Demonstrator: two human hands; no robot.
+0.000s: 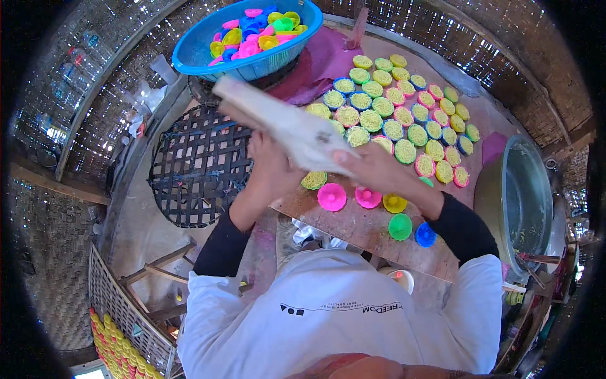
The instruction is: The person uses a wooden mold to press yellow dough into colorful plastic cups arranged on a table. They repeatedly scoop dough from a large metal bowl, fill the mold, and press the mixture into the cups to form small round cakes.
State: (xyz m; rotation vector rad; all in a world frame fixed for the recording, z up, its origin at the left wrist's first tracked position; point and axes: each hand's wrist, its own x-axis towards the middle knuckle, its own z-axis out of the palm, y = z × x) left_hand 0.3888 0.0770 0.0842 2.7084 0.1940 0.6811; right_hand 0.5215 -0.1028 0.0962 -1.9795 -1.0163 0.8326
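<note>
Both hands hold a long, flat whitish object (pixel 290 123) up in front of me, with dark marks on its side. Motion smears it, so its kind is unclear. My left hand (pixel 270 163) is closed at its near edge, left of the middle. At its right end, my right hand (pixel 374 169) grips it with the fingers bent. Below and beyond lie many small fluted cups (pixel 405 151) filled with pale yellow-green strands. Nearer me on the wooden board sit several cups without strands, among them a pink cup (pixel 332 197), a green cup (pixel 399 227) and a blue cup (pixel 425 235).
A blue basin (pixel 189 65) full of loose coloured cups stands at the far left. On the left lies a round dark woven tray (pixel 202 165). A large grey-green tub (pixel 489 183) stands at the right. Lower left, a woven rack (pixel 123 297) leans beside red and yellow pieces.
</note>
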